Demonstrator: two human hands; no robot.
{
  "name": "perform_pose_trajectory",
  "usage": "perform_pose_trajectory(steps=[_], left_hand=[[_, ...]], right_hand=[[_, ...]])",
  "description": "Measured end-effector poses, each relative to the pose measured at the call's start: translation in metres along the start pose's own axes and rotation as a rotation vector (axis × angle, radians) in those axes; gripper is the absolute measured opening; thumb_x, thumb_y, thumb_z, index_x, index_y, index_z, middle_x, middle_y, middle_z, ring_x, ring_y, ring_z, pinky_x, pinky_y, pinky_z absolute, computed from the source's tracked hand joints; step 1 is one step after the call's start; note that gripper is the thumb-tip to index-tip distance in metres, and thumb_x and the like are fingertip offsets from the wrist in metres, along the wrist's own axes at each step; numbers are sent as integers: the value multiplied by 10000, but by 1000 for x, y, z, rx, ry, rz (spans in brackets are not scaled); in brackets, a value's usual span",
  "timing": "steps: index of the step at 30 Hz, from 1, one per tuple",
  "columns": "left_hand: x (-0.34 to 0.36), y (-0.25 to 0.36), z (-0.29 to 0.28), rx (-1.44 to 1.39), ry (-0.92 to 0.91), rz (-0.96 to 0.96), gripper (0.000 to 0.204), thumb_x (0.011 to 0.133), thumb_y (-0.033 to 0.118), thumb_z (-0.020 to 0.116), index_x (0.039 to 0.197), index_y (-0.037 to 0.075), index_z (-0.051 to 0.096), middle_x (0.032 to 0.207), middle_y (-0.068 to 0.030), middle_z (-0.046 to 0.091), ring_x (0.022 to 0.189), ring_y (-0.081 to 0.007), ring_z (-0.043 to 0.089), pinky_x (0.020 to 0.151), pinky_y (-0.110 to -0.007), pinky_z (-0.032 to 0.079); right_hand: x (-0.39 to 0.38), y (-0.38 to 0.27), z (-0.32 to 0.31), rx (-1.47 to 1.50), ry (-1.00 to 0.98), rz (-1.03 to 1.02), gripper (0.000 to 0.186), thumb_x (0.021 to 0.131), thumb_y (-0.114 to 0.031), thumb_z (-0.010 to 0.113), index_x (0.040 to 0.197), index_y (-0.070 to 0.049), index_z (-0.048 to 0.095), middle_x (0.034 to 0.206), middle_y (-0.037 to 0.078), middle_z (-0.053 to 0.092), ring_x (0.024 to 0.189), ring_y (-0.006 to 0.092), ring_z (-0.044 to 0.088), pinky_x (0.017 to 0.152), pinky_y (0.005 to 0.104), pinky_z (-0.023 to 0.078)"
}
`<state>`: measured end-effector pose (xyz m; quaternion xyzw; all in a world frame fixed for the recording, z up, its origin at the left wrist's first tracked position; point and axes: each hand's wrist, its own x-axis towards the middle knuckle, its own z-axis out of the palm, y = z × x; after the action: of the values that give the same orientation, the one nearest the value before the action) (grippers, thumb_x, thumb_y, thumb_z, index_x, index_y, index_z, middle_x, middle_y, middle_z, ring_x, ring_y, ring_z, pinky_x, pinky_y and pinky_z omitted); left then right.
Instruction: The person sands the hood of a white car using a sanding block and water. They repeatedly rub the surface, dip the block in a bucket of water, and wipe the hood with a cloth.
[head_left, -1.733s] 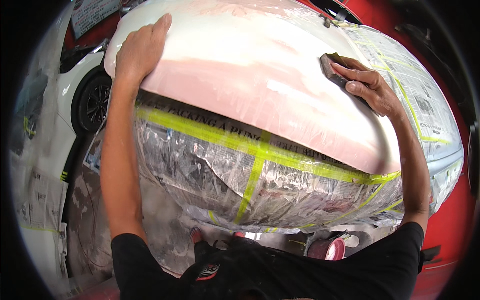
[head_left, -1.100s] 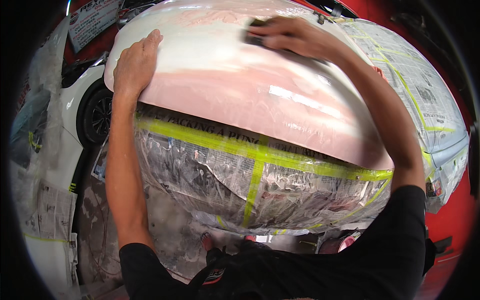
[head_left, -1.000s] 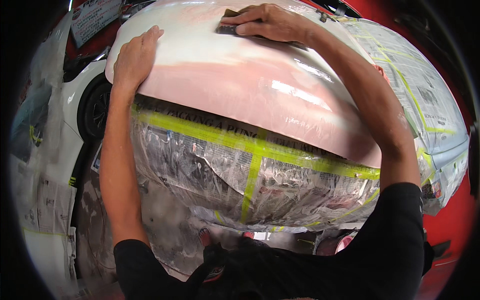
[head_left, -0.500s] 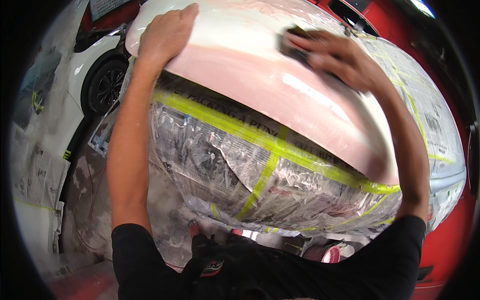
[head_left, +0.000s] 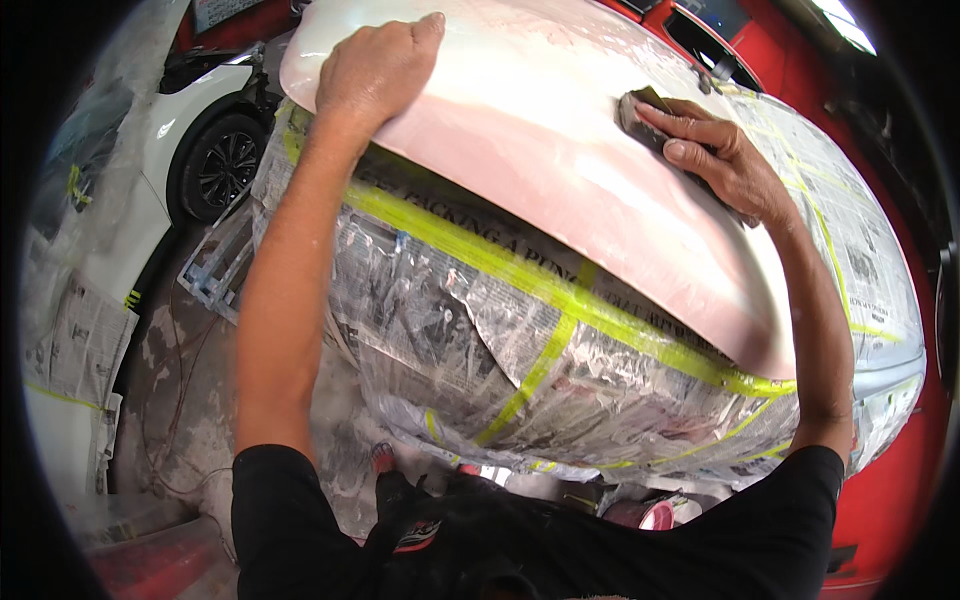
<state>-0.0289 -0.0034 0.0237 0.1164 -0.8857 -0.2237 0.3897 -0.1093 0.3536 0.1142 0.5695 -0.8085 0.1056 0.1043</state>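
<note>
A smooth car panel [head_left: 520, 190], patched in white and pink and shaped like a bonnet, spans the upper middle. On its left part rests my left hand [head_left: 378, 72], fingers curled in and thumb sticking out. Whatever those fingers hold, if anything, is hidden. My right hand [head_left: 725, 155] is closed around a dark sanding pad [head_left: 638, 112] and presses it against the panel's upper right. A greenish corner of the pad shows above the fingers. Below the panel's near edge runs a dark gap, then newspaper masking [head_left: 420, 290] under clear plastic, bound with yellow-green tape [head_left: 500, 265].
To the left is a white car with a black wheel [head_left: 222, 167]. More newspaper [head_left: 865, 250] covers bodywork at the right, beside a red car body [head_left: 895, 480]. A pink-rimmed bucket [head_left: 655, 515] stands low on the right. A thin cable [head_left: 175, 400] crosses the stained floor.
My right hand has slid the pad rightward and slightly down across the panel. The whole view has shifted a little; my left hand keeps its place on the panel.
</note>
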Motion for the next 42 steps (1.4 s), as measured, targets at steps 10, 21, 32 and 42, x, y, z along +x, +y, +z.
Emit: perform_pose_trajectory(steps=[10,21,32,42], left_hand=[[17,-44,9,-8,37,193,630,1024,531,345,1154,70,755,1164,-283,700,1129,-509,627,1007,-578,443],[9,-12,6,-46,-10,116,627,1044,518,323,1169,88,762,1164,-238,720,1133,-483,640,1032,-536,455],[5,-9,-5,-3,5,48,602,1036,529,351,1162,127,781,1114,-230,737,1112,-456,660,997,-528,478],[7,-10,3,-9,19,72,584,1023,502,382,1133,73,763,1115,-272,717,1104,-488,648,996,-565,465]], right_hand=[[65,9,12,124,-148,182,513,1036,-496,552,1438,-187,633,1429,118,624,1200,317,632,1037,436,499],[31,20,-1,146,-144,80,526,981,-590,559,1411,-301,653,1444,165,596,1297,382,584,1100,538,471],[-5,37,-3,52,-29,124,576,941,-630,597,1376,-263,687,1354,161,629,1197,335,627,1052,480,516],[23,42,9,-129,48,164,376,997,-343,662,1347,-216,712,1297,125,692,1159,272,661,993,396,540]])
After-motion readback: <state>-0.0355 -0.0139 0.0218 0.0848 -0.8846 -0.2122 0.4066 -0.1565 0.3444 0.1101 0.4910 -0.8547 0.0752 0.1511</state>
